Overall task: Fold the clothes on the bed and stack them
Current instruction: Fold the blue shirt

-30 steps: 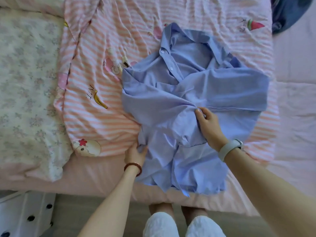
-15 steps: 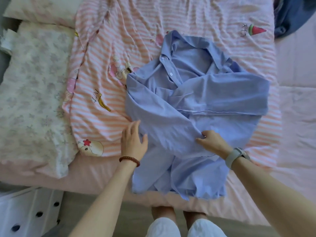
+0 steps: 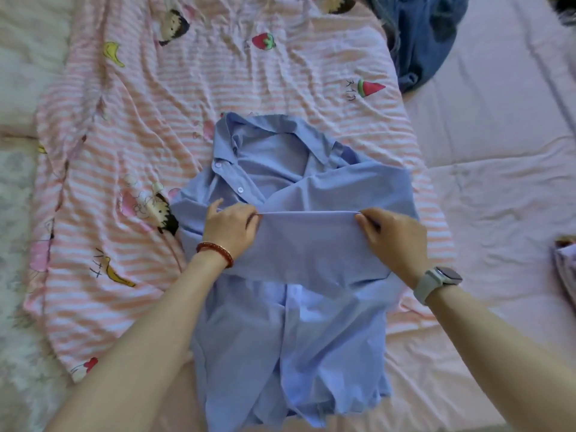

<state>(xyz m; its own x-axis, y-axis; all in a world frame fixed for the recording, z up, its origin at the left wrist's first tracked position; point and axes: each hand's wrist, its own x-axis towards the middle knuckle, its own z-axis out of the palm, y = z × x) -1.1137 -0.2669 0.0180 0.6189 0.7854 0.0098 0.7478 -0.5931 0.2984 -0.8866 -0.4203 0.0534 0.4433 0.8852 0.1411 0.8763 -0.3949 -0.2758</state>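
A pink-and-white striped cartoon-print quilt (image 3: pixel 174 126) covers the bed's left. On it, centre, lies a light blue button-up cotton shirt (image 3: pixel 280 332). The left hand (image 3: pixel 232 229) and right hand (image 3: pixel 394 240) each pinch an end of its raised fold. Dark blue denim (image 3: pixel 420 39) lies far right.

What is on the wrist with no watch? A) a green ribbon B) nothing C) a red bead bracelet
C: a red bead bracelet circles the left wrist, just behind the left hand that pinches the blue shirt; the watch is on the right wrist.
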